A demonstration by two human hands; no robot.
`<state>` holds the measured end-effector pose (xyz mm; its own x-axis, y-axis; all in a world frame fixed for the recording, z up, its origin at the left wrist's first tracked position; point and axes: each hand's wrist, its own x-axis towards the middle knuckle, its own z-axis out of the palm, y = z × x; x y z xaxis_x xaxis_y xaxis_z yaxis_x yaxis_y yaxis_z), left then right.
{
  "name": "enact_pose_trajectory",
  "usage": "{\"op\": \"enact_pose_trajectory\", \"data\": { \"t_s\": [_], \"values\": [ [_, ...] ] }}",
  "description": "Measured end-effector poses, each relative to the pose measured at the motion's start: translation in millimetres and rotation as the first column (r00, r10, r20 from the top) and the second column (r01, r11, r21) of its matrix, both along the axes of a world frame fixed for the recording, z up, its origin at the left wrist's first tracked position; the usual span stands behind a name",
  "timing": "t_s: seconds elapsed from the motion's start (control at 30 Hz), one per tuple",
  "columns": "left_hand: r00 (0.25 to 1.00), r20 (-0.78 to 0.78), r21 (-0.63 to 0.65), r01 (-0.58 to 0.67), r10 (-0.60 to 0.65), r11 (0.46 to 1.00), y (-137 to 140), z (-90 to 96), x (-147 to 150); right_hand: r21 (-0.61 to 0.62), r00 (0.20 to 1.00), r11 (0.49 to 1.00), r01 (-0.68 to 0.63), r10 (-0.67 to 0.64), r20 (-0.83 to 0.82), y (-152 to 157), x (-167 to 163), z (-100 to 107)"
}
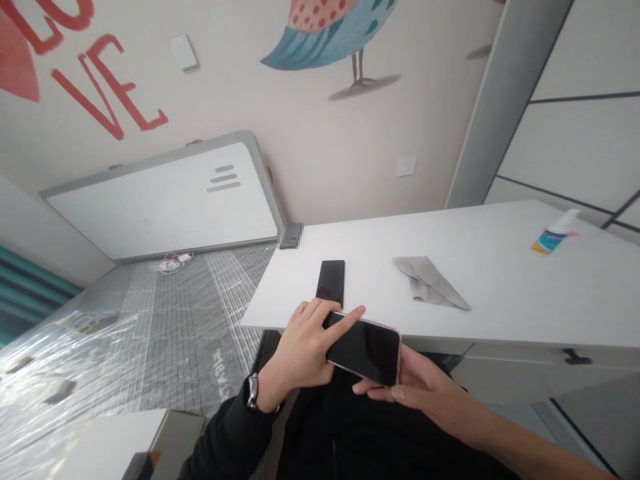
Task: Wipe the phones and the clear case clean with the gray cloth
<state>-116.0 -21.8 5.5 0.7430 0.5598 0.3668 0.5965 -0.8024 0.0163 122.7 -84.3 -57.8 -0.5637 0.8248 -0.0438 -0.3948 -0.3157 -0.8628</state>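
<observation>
Between my two hands a smartphone (367, 352) with a dark screen and a clear case lies sideways, in front of the desk edge. My left hand (307, 343), with a watch on its wrist, grips the phone's left end, its index finger stretched along the top edge. The right end rests in my right hand (417, 380), thumb at the lower corner and fingers underneath. Just beyond my left hand, a second dark phone (331, 280) lies flat on the white desk (370, 250). A folded grey cloth (431, 281) lies to its right.
A spray bottle (554, 233) stands at the desk's far right. A small dark, blurred object (291, 236) sits at the back left corner. Left of the desk are a plastic-covered mattress (175, 333), a white headboard (165, 200) and a box (115, 443). A drawer handle (577, 357) juts out below the desktop.
</observation>
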Motion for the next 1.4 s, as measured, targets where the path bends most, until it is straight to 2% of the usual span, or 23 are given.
{"op": "enact_pose_trajectory", "data": {
  "t_s": [0.1, 0.27, 0.4, 0.73, 0.93, 1.1, 1.27, 1.4],
  "values": [
    [0.997, -0.031, 0.030, -0.068, 0.069, 0.997, -4.5, -3.9, 5.7, -0.009, 0.997, 0.998, 0.067, -0.067, 0.024, 4.8, -2.5, -2.2],
    [0.986, -0.103, 0.004, -0.129, 0.129, 0.992, -10.2, -8.7, 12.6, -0.024, 0.992, 0.992, 0.124, -0.123, 0.038, 10.7, -4.2, -5.1],
    [0.984, -0.100, 0.002, -0.149, 0.148, 0.989, -12.5, -9.7, 16.0, -0.016, 0.987, 0.990, 0.138, -0.136, 0.088, 10.2, -3.2, -9.3],
    [0.989, -0.040, -0.083, -0.148, 0.146, 0.985, -9.6, -10.7, 17.8, 0.014, 0.985, 0.988, 0.153, -0.154, 0.084, 6.0, 1.6, -11.8],
    [0.986, 0.137, -0.350, -0.046, 0.100, 0.936, -6.6, -9.8, 15.4, 0.112, 0.985, 0.989, 0.099, -0.114, 0.133, 1.1, 5.6, 8.8],
    [0.972, 0.230, -0.435, 0.054, 0.053, 0.899, -4.9, -1.8, 10.6, 0.155, 0.996, 0.988, -0.011, -0.003, 0.091, 1.4, 9.1, 22.2],
    [0.979, 0.195, -0.494, 0.053, 0.051, 0.868, -5.6, -3.8, 11.1, 0.186, 0.989, 0.982, 0.022, -0.048, 0.140, 3.6, 10.0, 23.1],
    [0.963, 0.261, -0.567, 0.093, 0.072, 0.819, -6.7, -12.8, 13.6, 0.199, 0.976, 0.980, 0.026, -0.068, 0.207, 2.3, 11.3, 24.9]
  ]
}}
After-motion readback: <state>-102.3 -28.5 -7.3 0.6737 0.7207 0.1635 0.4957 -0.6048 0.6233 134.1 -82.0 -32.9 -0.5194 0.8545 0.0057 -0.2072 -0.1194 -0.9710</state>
